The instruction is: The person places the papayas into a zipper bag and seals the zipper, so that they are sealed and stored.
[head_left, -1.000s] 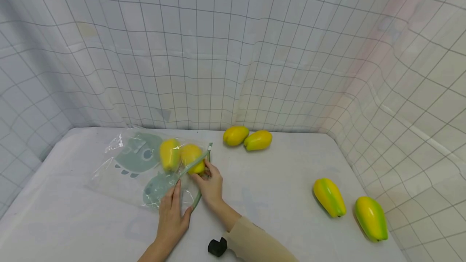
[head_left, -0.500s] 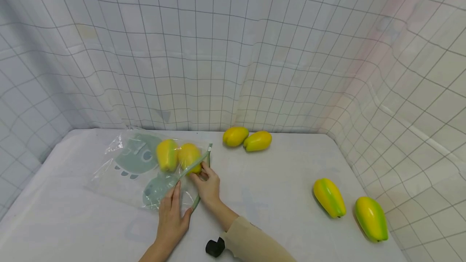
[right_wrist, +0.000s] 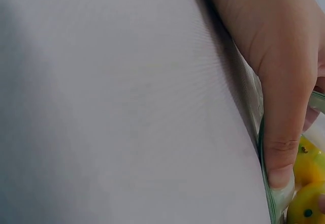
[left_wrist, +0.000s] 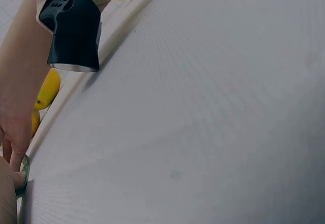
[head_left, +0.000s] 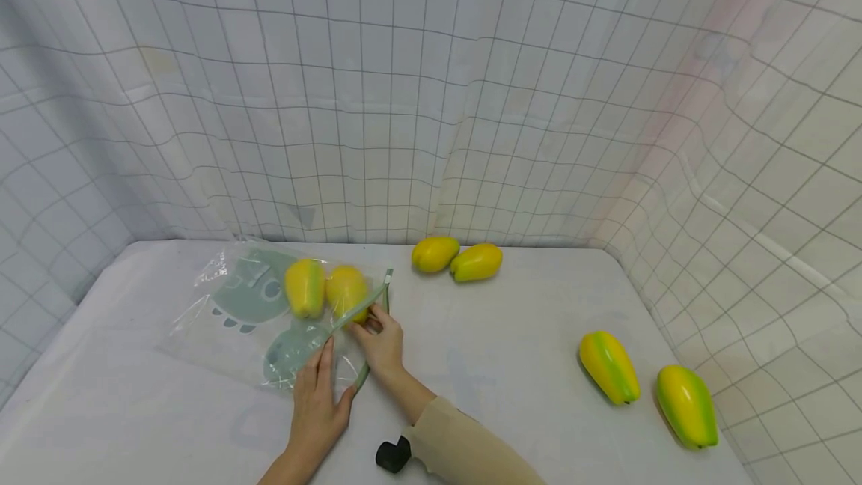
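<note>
A clear zip bag [head_left: 202, 339] with green prints and a green-edged mouth lies on the left of the table. Inside it is one yellow-green papaya [head_left: 305, 289], and a second papaya [head_left: 345, 292] lies beside it, just inside the mouth. My right hand [head_left: 384, 343] reaches into the mouth with curled fingers at the near end of this second papaya; its fingertips are partly hidden. My left hand [head_left: 318, 403] lies with straight fingers on the bag's upper layer. Its thumb [right_wrist: 280, 176] presses the lower edge, and the mouth gapes.
Two papayas [head_left: 435, 254] [head_left: 477, 262] lie together at the table's back edge. Another papaya [head_left: 609, 367] and one more papaya [head_left: 687, 406] lie at the right side. A black wrist camera [head_left: 393, 455] sits on the right wrist. A gridded curtain [head_left: 431, 96] surrounds the white table.
The right hand has moved slightly left, deeper into the bag. Both papayas in the bag have shifted left with it. The left hand stays in place.
</note>
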`<state>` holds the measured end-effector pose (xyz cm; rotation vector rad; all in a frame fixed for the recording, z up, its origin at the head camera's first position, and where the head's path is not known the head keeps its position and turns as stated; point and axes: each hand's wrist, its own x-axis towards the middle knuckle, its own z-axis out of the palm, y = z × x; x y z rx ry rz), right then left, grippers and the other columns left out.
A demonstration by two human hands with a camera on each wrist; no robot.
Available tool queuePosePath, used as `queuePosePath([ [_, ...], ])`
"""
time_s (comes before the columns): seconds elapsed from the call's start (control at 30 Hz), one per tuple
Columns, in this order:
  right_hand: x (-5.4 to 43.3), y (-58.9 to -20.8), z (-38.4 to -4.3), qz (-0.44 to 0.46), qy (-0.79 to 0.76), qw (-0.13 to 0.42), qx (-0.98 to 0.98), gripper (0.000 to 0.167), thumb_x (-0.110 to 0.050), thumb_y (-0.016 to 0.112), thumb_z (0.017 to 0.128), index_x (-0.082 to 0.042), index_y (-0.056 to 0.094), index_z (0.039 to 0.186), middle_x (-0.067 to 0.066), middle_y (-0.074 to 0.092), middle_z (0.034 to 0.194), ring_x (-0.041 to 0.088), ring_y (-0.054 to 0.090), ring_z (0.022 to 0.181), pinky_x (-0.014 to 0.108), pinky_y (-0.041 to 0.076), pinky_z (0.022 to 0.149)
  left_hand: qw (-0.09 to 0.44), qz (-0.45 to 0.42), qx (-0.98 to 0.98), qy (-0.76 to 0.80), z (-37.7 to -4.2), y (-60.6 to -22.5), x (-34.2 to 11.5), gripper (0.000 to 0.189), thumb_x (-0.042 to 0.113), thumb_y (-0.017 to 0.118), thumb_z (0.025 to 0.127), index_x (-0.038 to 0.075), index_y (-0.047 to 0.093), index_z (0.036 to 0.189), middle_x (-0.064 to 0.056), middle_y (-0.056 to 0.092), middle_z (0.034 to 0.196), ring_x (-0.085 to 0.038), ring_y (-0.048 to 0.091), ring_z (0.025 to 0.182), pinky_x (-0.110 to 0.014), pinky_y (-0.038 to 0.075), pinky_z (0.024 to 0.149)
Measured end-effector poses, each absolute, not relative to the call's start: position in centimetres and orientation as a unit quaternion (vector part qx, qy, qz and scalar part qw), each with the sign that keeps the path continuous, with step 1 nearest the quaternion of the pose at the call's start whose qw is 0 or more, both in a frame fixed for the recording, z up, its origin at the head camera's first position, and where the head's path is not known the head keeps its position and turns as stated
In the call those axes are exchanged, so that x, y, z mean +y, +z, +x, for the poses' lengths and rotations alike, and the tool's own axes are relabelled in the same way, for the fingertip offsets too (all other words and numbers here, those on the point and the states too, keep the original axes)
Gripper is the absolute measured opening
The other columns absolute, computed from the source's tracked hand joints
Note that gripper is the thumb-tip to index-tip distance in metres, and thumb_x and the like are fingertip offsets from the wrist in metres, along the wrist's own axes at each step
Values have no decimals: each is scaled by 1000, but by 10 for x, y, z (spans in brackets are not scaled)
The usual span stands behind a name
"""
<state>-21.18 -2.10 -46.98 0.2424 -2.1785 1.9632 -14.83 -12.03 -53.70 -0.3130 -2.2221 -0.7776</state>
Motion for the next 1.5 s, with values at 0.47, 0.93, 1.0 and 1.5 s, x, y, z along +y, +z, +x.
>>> queuePosePath([
  [0.47,-14,-492,-220,49,683,63,-726,45,-1,71,75,10,57,116,24,59,112,35,60,97,31,51,78,372,-116,-869,-306,-147,-538,-120,94,-4,77,48,-8,36,133,-23,42,115,-38,41,94,-44,30,78],
  [0.93,62,-480,-223,-5,712,81,-697,48,-1,69,77,1,54,123,22,53,120,37,53,109,26,48,83,366,-113,-871,-306,-147,-537,-119,95,-5,77,49,-8,35,134,-24,42,116,-38,41,96,-45,29,80],
  [1.0,75,-477,-223,-6,707,104,-700,48,-1,69,77,2,54,122,23,54,119,38,53,108,25,48,83,367,-114,-871,-306,-147,-537,-119,95,-5,77,49,-8,35,134,-24,42,116,-38,41,96,-45,29,80],
  [1.5,187,-457,-211,-79,660,224,-712,57,-1,70,77,0,47,129,17,54,119,34,52,107,12,45,78,373,-118,-869,-304,-147,-537,-121,92,-3,76,51,-8,35,133,-24,42,115,-38,41,94,-44,29,80],
])
